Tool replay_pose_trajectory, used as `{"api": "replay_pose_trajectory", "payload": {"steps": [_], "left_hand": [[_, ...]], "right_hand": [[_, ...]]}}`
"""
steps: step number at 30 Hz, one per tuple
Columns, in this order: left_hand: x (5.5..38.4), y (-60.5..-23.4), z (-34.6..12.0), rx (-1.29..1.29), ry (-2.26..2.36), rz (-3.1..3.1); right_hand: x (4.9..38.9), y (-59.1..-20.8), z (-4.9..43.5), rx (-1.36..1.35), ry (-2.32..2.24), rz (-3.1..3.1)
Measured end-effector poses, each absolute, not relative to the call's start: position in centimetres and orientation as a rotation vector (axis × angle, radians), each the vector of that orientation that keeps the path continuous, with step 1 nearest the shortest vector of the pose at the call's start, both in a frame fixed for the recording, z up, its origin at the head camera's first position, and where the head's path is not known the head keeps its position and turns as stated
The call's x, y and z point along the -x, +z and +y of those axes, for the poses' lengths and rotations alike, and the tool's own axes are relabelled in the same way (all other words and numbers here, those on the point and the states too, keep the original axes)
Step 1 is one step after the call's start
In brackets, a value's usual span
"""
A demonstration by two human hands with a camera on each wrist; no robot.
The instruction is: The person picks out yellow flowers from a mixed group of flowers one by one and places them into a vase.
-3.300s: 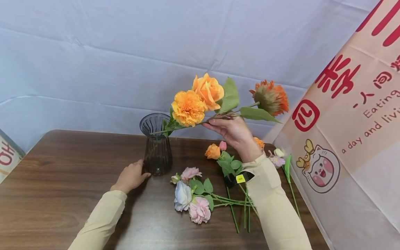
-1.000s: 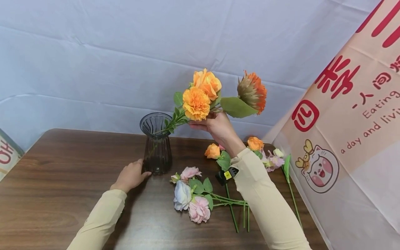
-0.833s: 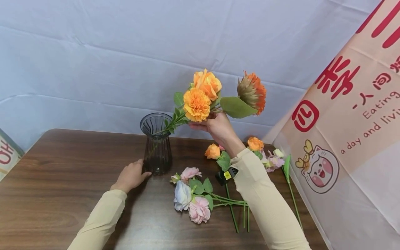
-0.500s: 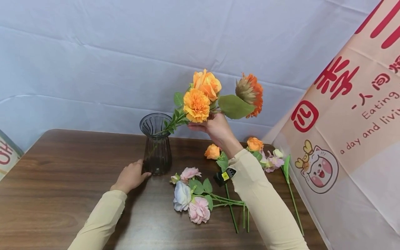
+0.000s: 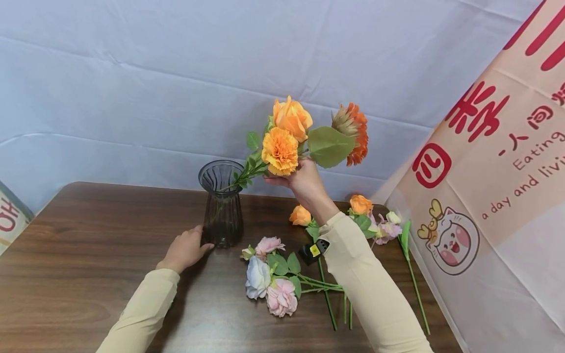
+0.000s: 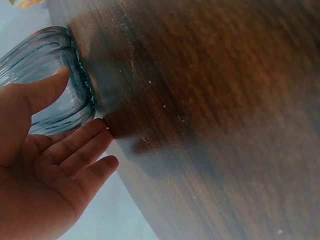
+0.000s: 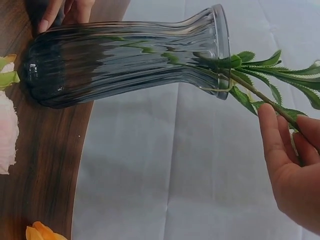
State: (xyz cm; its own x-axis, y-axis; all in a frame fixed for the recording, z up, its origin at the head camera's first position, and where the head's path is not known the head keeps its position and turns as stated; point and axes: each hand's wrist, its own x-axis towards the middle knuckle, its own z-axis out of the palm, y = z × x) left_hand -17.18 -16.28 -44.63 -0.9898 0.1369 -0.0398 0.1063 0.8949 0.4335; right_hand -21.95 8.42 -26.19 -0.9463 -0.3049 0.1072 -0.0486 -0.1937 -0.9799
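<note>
Table (image 5: 110, 235): one vase (image 5: 223, 220), left hand (image 5: 185, 249) spread against it; right hand (image 5: 306, 182) pinching one stem (image 7: 252, 90).

Brown wood-grain surface (image 5: 101, 245), rounded far-left corner. Creased pale cloth (image 5: 176, 73) hangs behind it. Banner (image 5: 499, 196) at right: red characters, English text, smiling cartoon (image 5: 450, 240). Red-lettered sign (image 5: 12, 211) cut off at left edge.

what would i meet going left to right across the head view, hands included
Left hand → dark glass vase → pale blue flower → right hand → orange-red flower → white bud → cartoon face.
</note>
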Motion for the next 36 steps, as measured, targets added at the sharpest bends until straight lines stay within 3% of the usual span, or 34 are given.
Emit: {"api": "replay_pose_trajectory", "payload": {"steps": [36], "left_hand": [[17.52, -45.17, -16.4, -0.204, 0.648, 2.993]], "right_hand": [[22.29, -25.86, 7.68, 0.323, -2.254, 1.957]]}}
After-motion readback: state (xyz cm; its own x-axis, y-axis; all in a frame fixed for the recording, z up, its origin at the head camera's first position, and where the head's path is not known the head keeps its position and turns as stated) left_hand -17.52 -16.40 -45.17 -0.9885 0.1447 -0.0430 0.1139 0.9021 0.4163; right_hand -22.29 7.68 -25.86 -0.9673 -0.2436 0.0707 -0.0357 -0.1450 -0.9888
